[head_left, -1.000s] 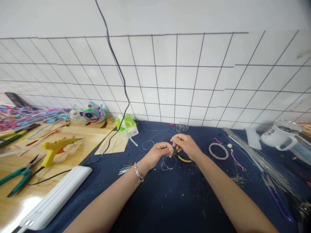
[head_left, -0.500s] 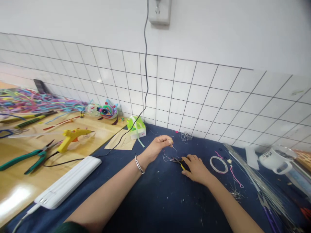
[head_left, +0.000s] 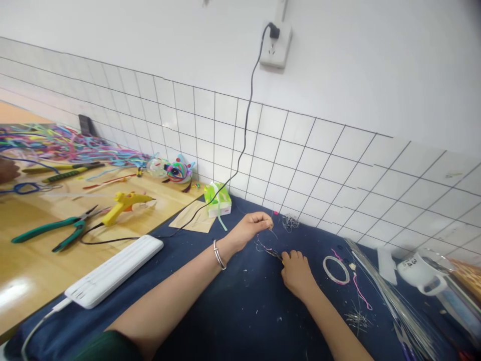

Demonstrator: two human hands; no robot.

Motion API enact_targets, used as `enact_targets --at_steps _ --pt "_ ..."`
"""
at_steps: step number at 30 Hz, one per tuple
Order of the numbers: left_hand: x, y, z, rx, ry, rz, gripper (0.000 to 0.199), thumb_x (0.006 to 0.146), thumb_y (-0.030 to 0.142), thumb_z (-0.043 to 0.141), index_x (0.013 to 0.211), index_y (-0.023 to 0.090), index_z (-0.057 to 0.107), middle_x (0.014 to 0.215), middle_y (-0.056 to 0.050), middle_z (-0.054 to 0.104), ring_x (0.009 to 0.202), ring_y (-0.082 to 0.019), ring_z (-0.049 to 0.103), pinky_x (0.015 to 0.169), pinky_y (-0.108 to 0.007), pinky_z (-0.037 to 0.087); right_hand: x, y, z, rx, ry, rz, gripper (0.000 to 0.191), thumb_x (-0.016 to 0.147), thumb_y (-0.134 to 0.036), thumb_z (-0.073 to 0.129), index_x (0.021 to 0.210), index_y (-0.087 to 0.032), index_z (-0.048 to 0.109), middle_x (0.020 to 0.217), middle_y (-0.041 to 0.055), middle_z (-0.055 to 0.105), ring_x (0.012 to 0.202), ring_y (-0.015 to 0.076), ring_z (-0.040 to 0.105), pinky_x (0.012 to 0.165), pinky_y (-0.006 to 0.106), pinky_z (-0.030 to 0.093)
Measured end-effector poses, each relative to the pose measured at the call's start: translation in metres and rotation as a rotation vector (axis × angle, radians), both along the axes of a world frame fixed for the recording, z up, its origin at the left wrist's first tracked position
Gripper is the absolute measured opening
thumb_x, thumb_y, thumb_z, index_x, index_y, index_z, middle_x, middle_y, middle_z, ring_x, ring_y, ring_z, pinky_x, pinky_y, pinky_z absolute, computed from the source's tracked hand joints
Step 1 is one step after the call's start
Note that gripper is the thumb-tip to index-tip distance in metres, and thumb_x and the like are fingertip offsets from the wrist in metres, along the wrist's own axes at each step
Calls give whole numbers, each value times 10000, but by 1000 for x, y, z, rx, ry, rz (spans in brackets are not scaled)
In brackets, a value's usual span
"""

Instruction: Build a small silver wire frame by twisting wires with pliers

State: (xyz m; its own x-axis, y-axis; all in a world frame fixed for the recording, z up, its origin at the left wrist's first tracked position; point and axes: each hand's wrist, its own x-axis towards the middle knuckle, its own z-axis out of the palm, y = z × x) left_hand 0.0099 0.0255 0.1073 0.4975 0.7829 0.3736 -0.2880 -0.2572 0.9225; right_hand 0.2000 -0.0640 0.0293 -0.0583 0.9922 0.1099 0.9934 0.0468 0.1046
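Observation:
My left hand (head_left: pixel 256 228), with a silver bangle at its wrist, pinches a thin wire (head_left: pixel 274 234) above the dark blue cloth. Lower and to the right, my right hand (head_left: pixel 297 273) is closed around the pliers (head_left: pixel 275 254), whose jaws point left; most of the handles is hidden in the palm. At the jaws' tip hangs a loop of fine wire (head_left: pixel 260 245) with small pinkish beads; I cannot tell whether the jaws grip it.
Left are a white power strip (head_left: pixel 116 271), a yellow glue gun (head_left: pixel 126 205), green-handled pliers (head_left: pixel 75 225) and another person's hand (head_left: pixel 8 169). A tissue pack (head_left: pixel 218 198) stands behind. Right are a tape ring (head_left: pixel 335 269), long wires (head_left: pixel 391 291) and a white mug (head_left: pixel 423 271).
My right hand has closed more fully round the pliers' handles, and less of the yellow grip shows. My left hand keeps its pinch. The camera view has shifted; another person's hand appears at left.

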Motion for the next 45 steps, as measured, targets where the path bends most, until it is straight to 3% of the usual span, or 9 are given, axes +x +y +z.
enact_targets --at_steps 4,10,14,17,19,24,34,39,45 --pt "1 1 -2 8 2 -11 158 770 272 560 750 119 597 741 -32 591 732 -131 518 708 -245 368 13 0 13 41 78 41 288 857 -354 356 1016 -184 525 909 104 524 861 220 488 737 316 362" --pt "6 -1 -9 4 56 -21 149 776 267 550 766 126 597 755 -31 595 745 -135 525 724 -253 377 32 -4 31 338 281 116 342 858 -450 380 1060 -214 522 938 78 504 841 185 507 714 286 412" --pt "13 -2 -17 -7 86 -11 158 782 282 543 765 133 594 763 -31 595 753 -138 528 739 -263 384 27 -3 16 219 123 91 331 799 -499 478 1013 -259 556 880 56 489 715 164 499 536 240 369" --pt "16 -1 -22 -22 107 2 170 784 296 541 754 137 591 756 -29 592 751 -139 526 742 -267 386 23 0 5 147 39 133 216 846 -415 444 923 -278 592 832 48 500 809 185 486 621 261 364" --pt "18 -1 -25 -28 116 -1 172 785 299 543 750 137 589 752 -27 591 748 -137 524 742 -267 385 24 2 1 151 13 134 239 857 -409 424 988 -284 579 853 56 513 865 202 467 694 300 354" --pt "19 1 -27 -47 90 -4 168 779 294 551 742 133 585 747 -25 587 744 -133 523 750 -268 382 34 4 -4 115 11 206 533 762 -552 497 1206 -259 456 1029 95 504 974 249 419 754 338 335" --pt "19 3 -30 -32 100 21 170 784 299 547 769 135 590 761 -27 585 749 -131 524 738 -261 388 34 8 -16 177 -15 190 285 848 -281 443 1109 -213 536 886 94 538 854 211 476 762 360 334" --pt "17 8 -33 19 164 82 186 789 316 536 771 139 591 764 -24 585 735 -130 520 698 -249 388 44 11 -7 241 50 178 344 893 -330 365 1169 -165 486 931 97 532 866 181 485 762 311 388" --pt "18 10 -34 39 229 119 205 795 333 516 759 143 584 749 -15 577 678 -114 501 638 -230 378 36 1 23 430 211 258 368 846 -404 453 1114 -165 535 941 100 525 887 195 476 791 330 407"
